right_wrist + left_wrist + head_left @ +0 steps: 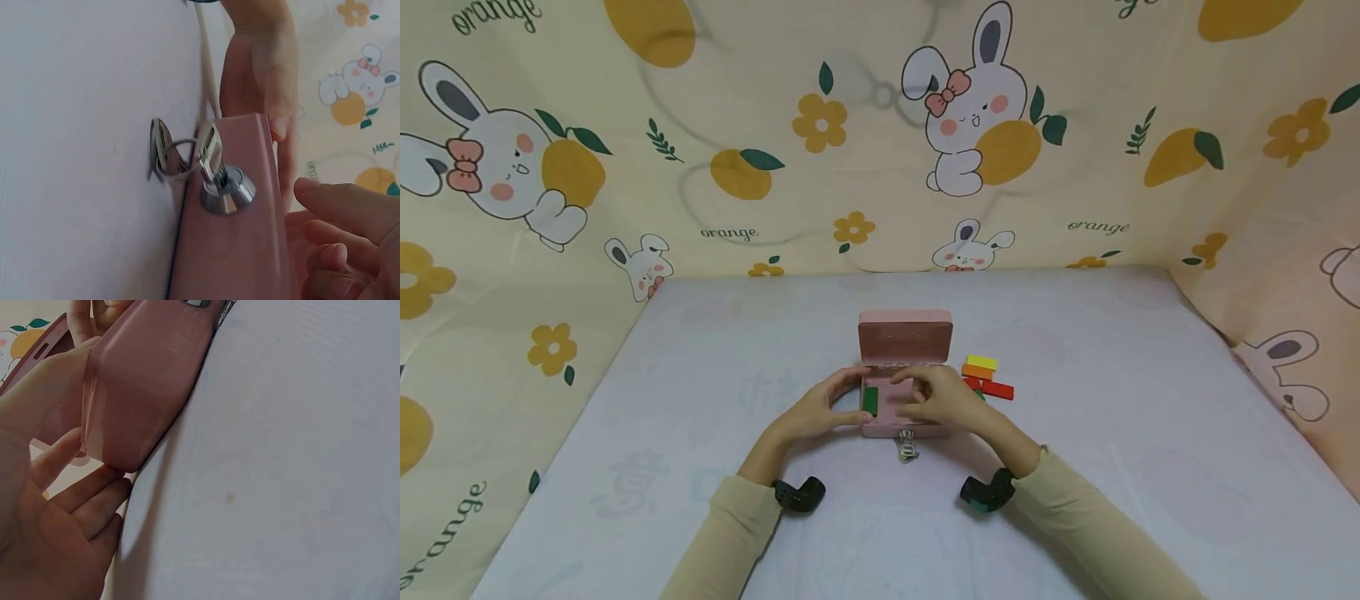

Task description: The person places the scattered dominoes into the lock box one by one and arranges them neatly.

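Here, boxed green block (871,402), between hands (812,408) (949,400)

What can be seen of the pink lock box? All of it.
The pink lock box is rectangular, glossy, with rounded corners; it looks like painted metal. It sits on the white-covered table, hinged lid raised at the back. A silvery cylinder lock on the front holds a key. Inside, a green block lies toward the left. The left hand holds the left side; the right hand is over the right part, contact unclear.
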